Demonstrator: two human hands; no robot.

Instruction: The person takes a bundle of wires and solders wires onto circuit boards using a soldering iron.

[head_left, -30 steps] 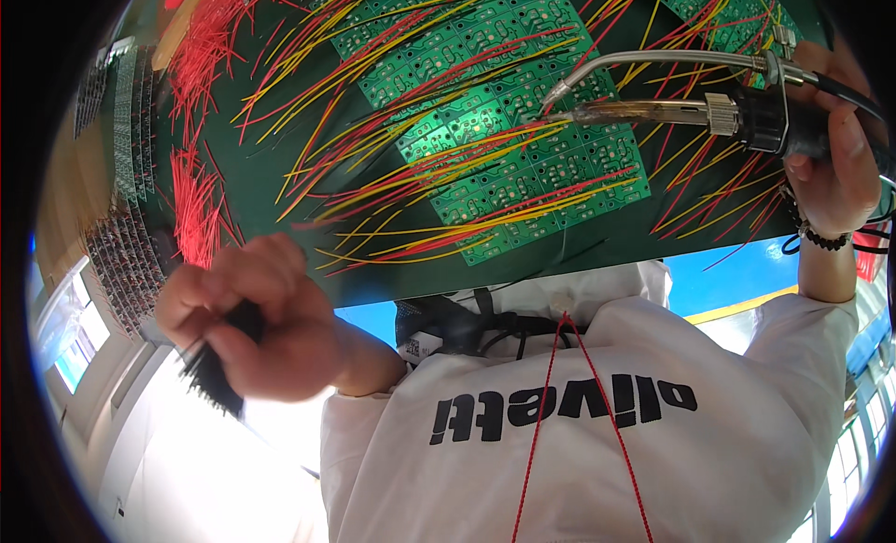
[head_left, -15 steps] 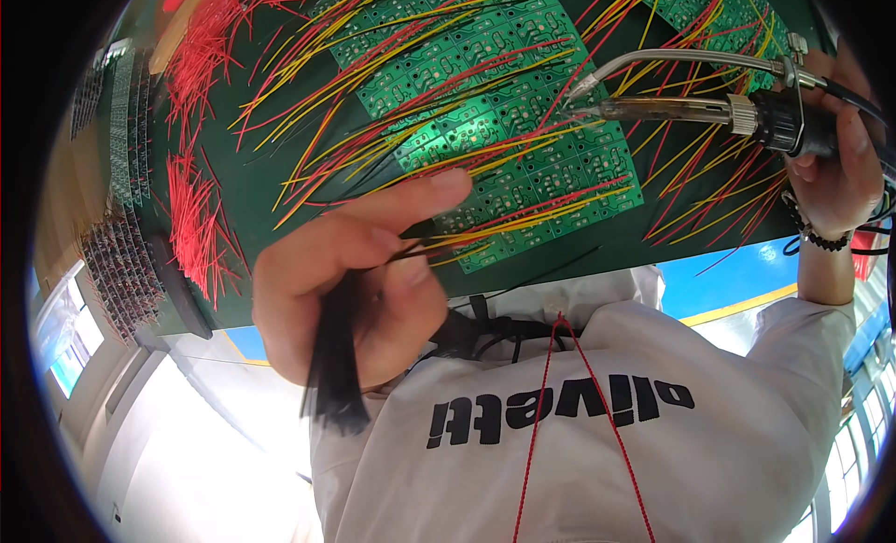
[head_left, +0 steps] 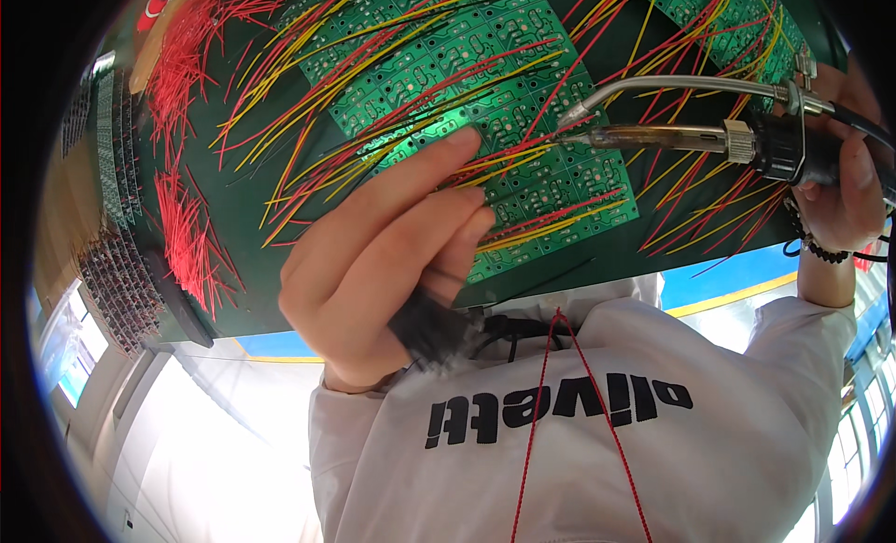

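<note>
My left hand [head_left: 373, 263] is closed round a bundle of thin black wires [head_left: 434, 330], whose loose ends hang below the palm. Its index finger reaches over the green circuit board panel [head_left: 551, 183], close to the soldered wires. In my right hand [head_left: 845, 183] is a soldering iron [head_left: 667, 137] with a dark grip. A bent metal tube [head_left: 691, 82] is clamped above the iron and runs to near its tip. Both ends hover over the right part of the panel. Red, yellow and black wires [head_left: 401, 95] stick out leftward from the panel in rows.
Piles of loose red wires [head_left: 191, 230] lie along the left of the dark green table [head_left: 257, 202]. A second wired circuit board panel [head_left: 723, 25] lies at the far right. Stacked boards with components [head_left: 117, 272] stand at the left edge.
My left hand has moved right and slightly up over the panel, carrying the black wires. The panel sits slightly further left in view. The iron has shifted slightly down.
</note>
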